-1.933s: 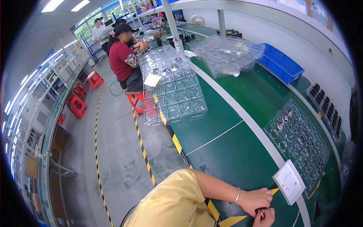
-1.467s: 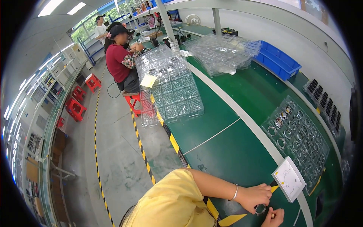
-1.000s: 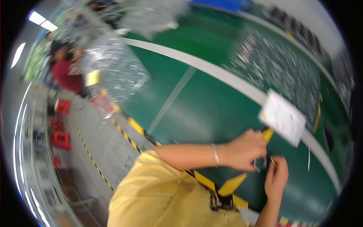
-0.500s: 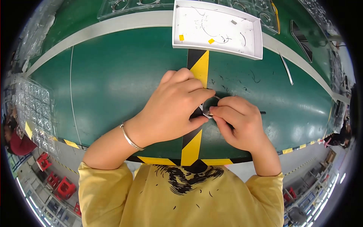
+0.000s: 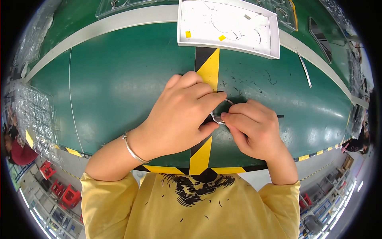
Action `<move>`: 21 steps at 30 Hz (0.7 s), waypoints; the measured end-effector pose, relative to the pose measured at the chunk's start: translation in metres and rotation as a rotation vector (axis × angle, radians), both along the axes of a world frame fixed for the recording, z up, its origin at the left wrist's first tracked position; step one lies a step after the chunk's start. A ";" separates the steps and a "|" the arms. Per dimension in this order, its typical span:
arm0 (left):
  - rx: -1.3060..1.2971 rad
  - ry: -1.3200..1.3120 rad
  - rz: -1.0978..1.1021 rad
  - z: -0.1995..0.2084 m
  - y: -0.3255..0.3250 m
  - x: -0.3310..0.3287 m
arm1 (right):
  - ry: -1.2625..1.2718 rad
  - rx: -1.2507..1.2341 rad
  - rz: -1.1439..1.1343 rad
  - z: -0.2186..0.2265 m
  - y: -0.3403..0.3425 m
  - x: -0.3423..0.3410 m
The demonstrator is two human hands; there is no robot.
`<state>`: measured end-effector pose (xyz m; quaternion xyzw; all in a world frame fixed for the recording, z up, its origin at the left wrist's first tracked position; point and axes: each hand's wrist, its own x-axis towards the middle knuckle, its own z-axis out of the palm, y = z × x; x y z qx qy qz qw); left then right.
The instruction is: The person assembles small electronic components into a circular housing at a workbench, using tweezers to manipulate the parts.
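Observation:
Over the striped tape on the green table, my left hand (image 5: 179, 105) pinches a thin silvery ring (image 5: 215, 120) between thumb and forefinger. The ring resembles a watch case or bezel; fingers cover much of it. My right hand (image 5: 254, 125) is closed at the ring's right side, fingertips gripping a slim tool. Its dark handle end (image 5: 281, 116) sticks out past the knuckles, and a short metallic tip shows by the ring's lower inside edge. I cannot make out the tool's exact kind.
A shallow white box (image 5: 229, 26) holds dark strands and yellow bits. Tweezers (image 5: 304, 69) lie at the right, beyond them a phone-like dark device (image 5: 320, 38). Clear plastic trays (image 5: 36, 115) lie at the left; another tray with rings (image 5: 282, 16) stands behind the box. Dark scraps (image 5: 271, 77) dot the table.
The view has shifted slightly, so the box sits a little higher in the picture. My right hand has edged slightly right; both hands keep their hold at the ring.

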<state>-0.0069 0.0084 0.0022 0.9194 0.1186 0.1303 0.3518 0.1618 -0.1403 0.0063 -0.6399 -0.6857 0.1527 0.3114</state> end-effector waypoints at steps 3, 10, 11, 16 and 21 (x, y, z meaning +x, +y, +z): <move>0.001 0.004 0.001 0.001 -0.001 0.001 | -0.079 0.053 -0.011 -0.005 -0.003 -0.003; 0.003 0.023 0.000 0.002 -0.002 0.003 | -0.050 0.073 -0.081 -0.004 -0.001 -0.007; 0.002 0.029 0.002 0.003 -0.001 0.002 | -0.016 0.060 -0.051 -0.003 0.000 -0.004; -0.016 0.035 0.012 0.002 -0.001 0.001 | 0.041 0.016 0.038 -0.002 0.002 0.001; -0.014 0.032 0.004 0.003 -0.001 0.001 | 0.020 0.063 -0.019 -0.004 0.001 -0.003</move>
